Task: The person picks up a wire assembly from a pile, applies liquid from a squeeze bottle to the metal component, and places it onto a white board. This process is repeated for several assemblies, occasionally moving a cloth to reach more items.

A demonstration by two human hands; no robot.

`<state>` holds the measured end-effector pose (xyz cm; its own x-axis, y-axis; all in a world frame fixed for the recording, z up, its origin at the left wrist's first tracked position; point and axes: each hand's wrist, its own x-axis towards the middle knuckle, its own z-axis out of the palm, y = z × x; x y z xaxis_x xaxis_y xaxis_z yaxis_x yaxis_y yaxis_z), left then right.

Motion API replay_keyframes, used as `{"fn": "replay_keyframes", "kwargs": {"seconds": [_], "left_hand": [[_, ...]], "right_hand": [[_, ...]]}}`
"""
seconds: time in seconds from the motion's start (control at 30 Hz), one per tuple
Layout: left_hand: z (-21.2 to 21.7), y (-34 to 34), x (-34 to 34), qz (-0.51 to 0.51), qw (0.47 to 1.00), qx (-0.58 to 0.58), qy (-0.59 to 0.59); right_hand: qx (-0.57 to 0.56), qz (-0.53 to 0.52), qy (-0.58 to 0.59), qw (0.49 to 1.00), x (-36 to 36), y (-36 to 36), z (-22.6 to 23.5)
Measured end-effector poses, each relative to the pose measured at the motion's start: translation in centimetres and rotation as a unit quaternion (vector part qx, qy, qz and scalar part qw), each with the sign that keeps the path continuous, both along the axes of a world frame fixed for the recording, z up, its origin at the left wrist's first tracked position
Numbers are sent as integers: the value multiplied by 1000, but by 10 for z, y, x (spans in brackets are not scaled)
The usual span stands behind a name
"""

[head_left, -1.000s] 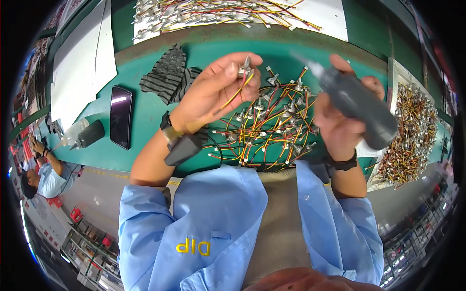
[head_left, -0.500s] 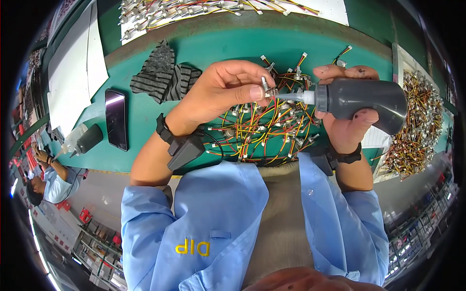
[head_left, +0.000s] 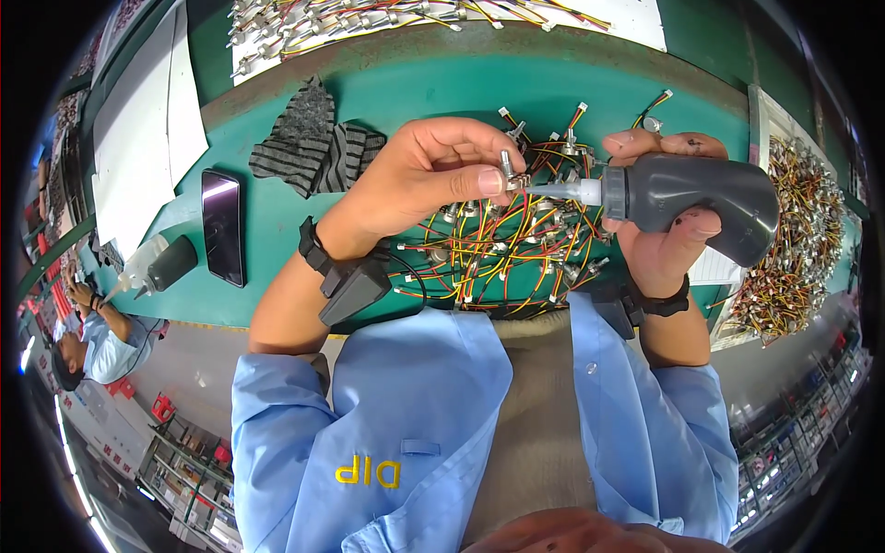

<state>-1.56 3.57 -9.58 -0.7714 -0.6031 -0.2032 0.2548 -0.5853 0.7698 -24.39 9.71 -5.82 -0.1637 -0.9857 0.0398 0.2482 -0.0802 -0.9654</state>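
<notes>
Left hand (head_left: 419, 180) pinches a small metal component (head_left: 506, 170) between thumb and fingertips, raised above the pile of wired parts (head_left: 502, 244) on the green bench (head_left: 277, 240). Right hand (head_left: 659, 235) is wrapped closed around a grey squeeze bottle (head_left: 687, 194), nozzle touching the component, apparently for dosing. Bottle contents not visible.

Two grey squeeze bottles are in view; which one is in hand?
The large one, gripped by the right hand over the wires; the smaller bottle lies untouched beside the phone.

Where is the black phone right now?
In the head view, the black phone lies on the green table, left of the left hand, between the striped cloth and a small bottle.
</notes>
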Motion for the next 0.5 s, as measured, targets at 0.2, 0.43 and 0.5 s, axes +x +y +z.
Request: {"fn": "replay_keyframes", "kwargs": {"seconds": [0.2,0.43,0.5], "left_hand": [[0,-1,-1,-1,1000,-3,-1],[0,0,0,0,1000,-2,-3],[1,0,0,0,1000,0,-2]], "right_hand": [[-44,52,-63,996,-8,1,-5],[-51,46,-45,997,-7,1,-5],[-45,49,-42,997,-7,1,-3]]}}
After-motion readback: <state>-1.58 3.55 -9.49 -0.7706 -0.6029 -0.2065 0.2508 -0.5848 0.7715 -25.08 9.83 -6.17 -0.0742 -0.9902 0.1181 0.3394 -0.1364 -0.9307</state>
